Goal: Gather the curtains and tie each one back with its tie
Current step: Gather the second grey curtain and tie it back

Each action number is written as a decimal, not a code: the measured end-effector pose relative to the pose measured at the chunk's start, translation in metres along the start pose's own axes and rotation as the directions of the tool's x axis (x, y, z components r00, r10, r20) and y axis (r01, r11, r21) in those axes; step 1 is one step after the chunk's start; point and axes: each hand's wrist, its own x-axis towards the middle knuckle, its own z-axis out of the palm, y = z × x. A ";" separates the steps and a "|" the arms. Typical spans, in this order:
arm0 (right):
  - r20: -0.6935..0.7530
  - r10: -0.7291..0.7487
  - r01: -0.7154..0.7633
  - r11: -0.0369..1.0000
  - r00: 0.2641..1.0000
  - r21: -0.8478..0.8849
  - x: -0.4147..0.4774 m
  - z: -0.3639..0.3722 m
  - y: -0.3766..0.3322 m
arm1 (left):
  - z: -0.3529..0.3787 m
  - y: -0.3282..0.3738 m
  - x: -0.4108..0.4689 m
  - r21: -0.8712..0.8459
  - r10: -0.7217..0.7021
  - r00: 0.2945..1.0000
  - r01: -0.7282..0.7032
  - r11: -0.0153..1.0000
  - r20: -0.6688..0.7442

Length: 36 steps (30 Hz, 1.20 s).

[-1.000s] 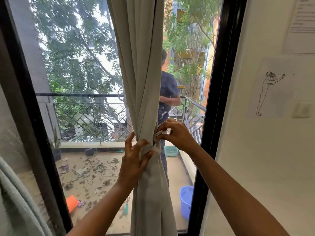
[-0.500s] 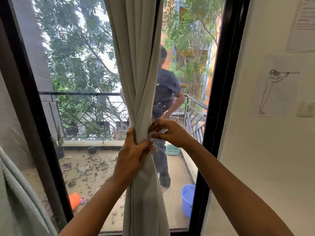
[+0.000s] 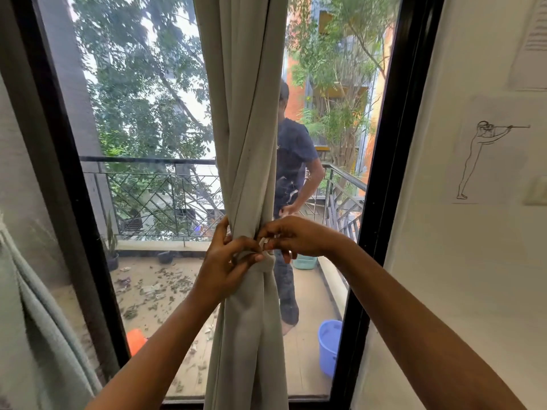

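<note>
Beyond the glass point(image 3: 133, 84) lies a balcony point(image 3: 165, 279) with a railing point(image 3: 148, 160). On it a person point(image 3: 293, 149) in a dark shirt stands at centre right, with a blue bucket point(image 3: 328, 344) at lower right. Your curtain point(image 3: 245, 113) hangs gathered down the middle of the frame, cinched narrow at centre. Your left hand point(image 3: 228, 261) grips that bunched waist, thumb on the tie point(image 3: 268, 263) wrapped round it. Your right hand point(image 3: 296, 238), just beside it, pinches the tie's pale end between fingertips point(image 3: 266, 231). On the white wall point(image 3: 458, 276) at right is a line drawing point(image 3: 473, 161).
</note>
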 end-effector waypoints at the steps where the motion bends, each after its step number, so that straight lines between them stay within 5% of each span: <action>1: 0.008 0.024 -0.024 1.000 1.000 -0.006 0.001 0.005 -0.001 | 0.000 0.000 0.000 -0.016 0.012 1.000 -0.012 1.000 0.015; 7: 0.175 0.117 -0.076 0.972 0.978 -0.224 0.014 0.003 -0.007 | 0.013 0.004 -0.004 -0.008 -0.034 0.997 0.033 0.999 -0.076; 11: 0.270 0.154 -0.171 0.984 0.950 0.040 0.004 -0.004 -0.005 | 0.017 0.010 -0.001 0.029 -0.022 0.995 0.024 0.999 -0.096; 15: -0.008 0.130 -0.125 0.969 0.992 0.215 -0.020 0.006 0.003 | 0.017 0.010 0.001 0.049 -0.044 0.995 0.048 0.998 -0.085; 19: -0.321 -0.015 -0.037 0.987 0.947 -0.156 -0.030 0.021 0.006 | 0.021 0.011 0.001 0.072 -0.044 0.992 0.053 0.996 -0.120; 24: -0.325 -0.109 0.073 0.990 0.940 -0.122 -0.036 0.027 0.004 | 0.025 0.011 0.001 0.101 -0.057 0.986 0.073 0.992 -0.155; 30: -0.472 -0.017 0.013 1.000 0.881 -0.013 -0.037 0.054 0.016 | 0.035 0.014 -0.002 0.184 -0.044 0.990 0.068 0.980 -0.135; 36: -0.335 0.110 -0.043 0.979 0.936 0.202 -0.039 0.047 0.030 | 0.043 0.011 0.005 0.301 -0.028 0.995 0.056 0.952 -0.097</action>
